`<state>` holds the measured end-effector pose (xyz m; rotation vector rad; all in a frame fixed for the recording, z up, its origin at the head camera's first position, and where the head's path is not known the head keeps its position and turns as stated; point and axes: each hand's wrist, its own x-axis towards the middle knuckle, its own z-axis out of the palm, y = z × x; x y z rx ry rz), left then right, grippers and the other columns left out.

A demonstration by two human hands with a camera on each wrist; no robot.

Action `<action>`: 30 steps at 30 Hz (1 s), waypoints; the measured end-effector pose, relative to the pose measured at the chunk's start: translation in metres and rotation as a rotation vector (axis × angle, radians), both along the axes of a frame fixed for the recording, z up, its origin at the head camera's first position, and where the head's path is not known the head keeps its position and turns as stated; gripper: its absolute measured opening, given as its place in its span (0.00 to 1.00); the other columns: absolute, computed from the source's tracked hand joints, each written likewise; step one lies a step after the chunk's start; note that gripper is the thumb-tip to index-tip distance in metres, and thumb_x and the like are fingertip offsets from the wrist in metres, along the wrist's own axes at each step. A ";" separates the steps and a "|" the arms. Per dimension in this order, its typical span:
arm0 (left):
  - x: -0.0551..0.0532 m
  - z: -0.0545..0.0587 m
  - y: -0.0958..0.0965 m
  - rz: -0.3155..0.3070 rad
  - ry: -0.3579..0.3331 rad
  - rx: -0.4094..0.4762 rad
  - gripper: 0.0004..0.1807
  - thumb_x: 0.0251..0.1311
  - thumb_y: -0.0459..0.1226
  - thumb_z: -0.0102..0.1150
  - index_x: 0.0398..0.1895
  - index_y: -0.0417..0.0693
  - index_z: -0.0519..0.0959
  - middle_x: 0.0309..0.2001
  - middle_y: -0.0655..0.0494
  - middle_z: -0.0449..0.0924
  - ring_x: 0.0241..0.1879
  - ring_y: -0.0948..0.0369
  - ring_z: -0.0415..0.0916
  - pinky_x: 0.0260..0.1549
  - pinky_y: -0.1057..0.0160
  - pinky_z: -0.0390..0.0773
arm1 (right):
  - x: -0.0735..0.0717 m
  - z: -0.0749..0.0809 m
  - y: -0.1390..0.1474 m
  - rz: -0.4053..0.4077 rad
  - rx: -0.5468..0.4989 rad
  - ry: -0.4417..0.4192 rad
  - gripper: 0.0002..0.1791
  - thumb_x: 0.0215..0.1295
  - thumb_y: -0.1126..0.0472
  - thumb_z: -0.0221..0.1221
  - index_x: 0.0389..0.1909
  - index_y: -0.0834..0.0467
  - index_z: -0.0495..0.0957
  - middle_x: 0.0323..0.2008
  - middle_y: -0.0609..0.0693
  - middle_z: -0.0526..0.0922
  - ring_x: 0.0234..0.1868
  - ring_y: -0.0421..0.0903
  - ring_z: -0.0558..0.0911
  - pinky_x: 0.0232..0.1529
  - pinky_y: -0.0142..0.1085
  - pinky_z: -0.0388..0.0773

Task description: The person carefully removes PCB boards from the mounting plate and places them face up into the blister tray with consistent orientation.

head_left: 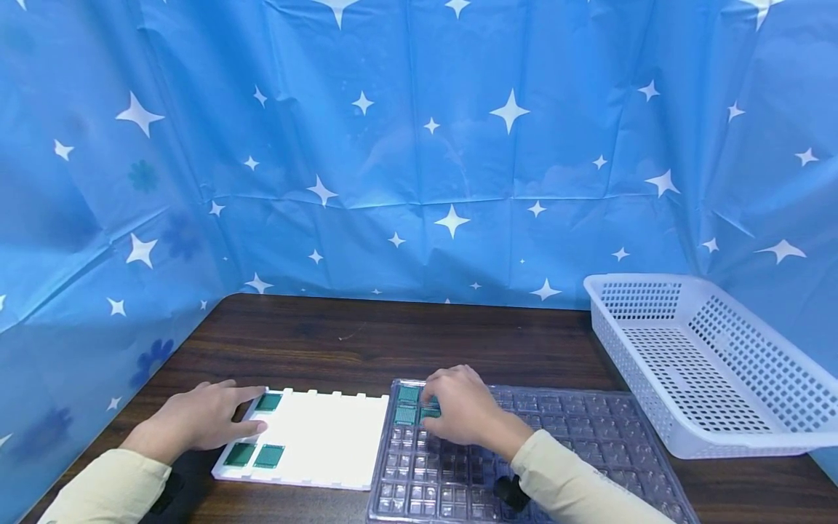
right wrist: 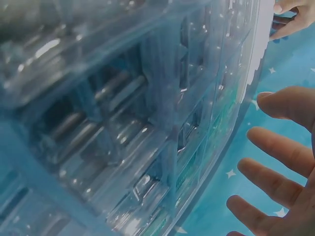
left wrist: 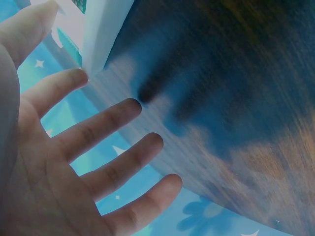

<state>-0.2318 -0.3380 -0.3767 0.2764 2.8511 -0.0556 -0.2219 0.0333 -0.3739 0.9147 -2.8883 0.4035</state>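
At the white board's [head_left: 327, 437] left end, the left hand [head_left: 199, 418] lies over the edge, index finger along the far-left corner and thumb across the surface. It grasps nothing: the left wrist view shows its fingers spread and straight, so it probably serves to steady the board while the other hand works. 3 green chips [head_left: 269, 456] show on the board, all at its left end: 1 at the far-left corner, 2 side by side at the near-left. The thumb covers the strip between them, so I cannot tell whether another chip lies beneath. The board's middle is overexposed – any slots there are washed out.

Just right of the board stands the clear plastic tray [head_left: 569, 437], its cells carrying more green chips [head_left: 405, 415] at the corner next to the board's far-right corner; that closeness likely keeps the reach short. Whether the edges touch is hard to make out. The right hand [head_left: 461, 407] is over those chips, thumb and fingers apart, seemingly clasping nothing – the right wrist view shows no chip between them, though the head view hides some fingertips and part of the cells.

Farthest right of the board, past the tray, sits a white basket [head_left: 753, 440], perhaps kept aside for working room; the frame cuts off its right corner.
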 end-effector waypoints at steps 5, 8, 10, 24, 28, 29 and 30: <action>0.000 -0.001 0.000 0.002 -0.004 -0.003 0.46 0.53 0.69 0.56 0.66 0.48 0.72 0.60 0.28 0.72 0.57 0.29 0.70 0.46 0.28 0.72 | 0.001 0.000 -0.004 0.003 0.014 0.001 0.10 0.57 0.55 0.67 0.39 0.53 0.87 0.52 0.49 0.85 0.59 0.51 0.80 0.70 0.57 0.63; 0.000 0.000 0.001 0.002 -0.003 -0.005 0.46 0.53 0.69 0.56 0.66 0.48 0.72 0.60 0.28 0.72 0.57 0.29 0.70 0.46 0.28 0.72 | 0.001 0.000 -0.005 -0.001 0.029 0.002 0.11 0.57 0.53 0.68 0.40 0.52 0.87 0.53 0.49 0.84 0.60 0.52 0.78 0.70 0.58 0.63; 0.000 0.000 0.001 0.001 -0.002 -0.006 0.46 0.53 0.69 0.56 0.66 0.48 0.72 0.60 0.28 0.72 0.57 0.29 0.70 0.46 0.28 0.72 | 0.002 0.000 -0.006 -0.002 0.033 0.002 0.11 0.57 0.52 0.68 0.40 0.51 0.87 0.53 0.48 0.84 0.61 0.52 0.78 0.70 0.58 0.62; -0.002 -0.001 0.000 -0.006 0.000 -0.014 0.46 0.52 0.69 0.57 0.66 0.47 0.72 0.59 0.28 0.73 0.56 0.30 0.71 0.45 0.28 0.73 | 0.003 0.000 -0.016 0.006 0.029 -0.041 0.13 0.58 0.51 0.67 0.43 0.50 0.86 0.53 0.46 0.84 0.64 0.53 0.75 0.71 0.59 0.60; -0.003 -0.002 -0.001 -0.012 0.005 -0.013 0.46 0.52 0.70 0.56 0.65 0.47 0.72 0.58 0.29 0.73 0.55 0.30 0.72 0.44 0.29 0.73 | 0.005 0.000 -0.021 0.007 0.031 -0.037 0.13 0.58 0.51 0.67 0.43 0.50 0.86 0.53 0.46 0.84 0.64 0.53 0.75 0.70 0.59 0.60; -0.003 -0.002 0.000 -0.013 0.006 -0.013 0.47 0.52 0.70 0.56 0.65 0.47 0.72 0.58 0.28 0.73 0.55 0.30 0.72 0.44 0.29 0.73 | 0.005 0.000 -0.022 0.006 0.035 -0.035 0.13 0.58 0.51 0.67 0.43 0.49 0.86 0.54 0.46 0.84 0.64 0.53 0.75 0.70 0.59 0.60; -0.003 -0.002 0.000 -0.012 0.007 -0.013 0.47 0.52 0.70 0.56 0.65 0.47 0.72 0.58 0.29 0.73 0.55 0.30 0.72 0.45 0.29 0.73 | 0.005 0.000 -0.024 0.009 0.036 -0.032 0.13 0.58 0.51 0.67 0.43 0.49 0.86 0.54 0.46 0.84 0.64 0.53 0.75 0.70 0.59 0.60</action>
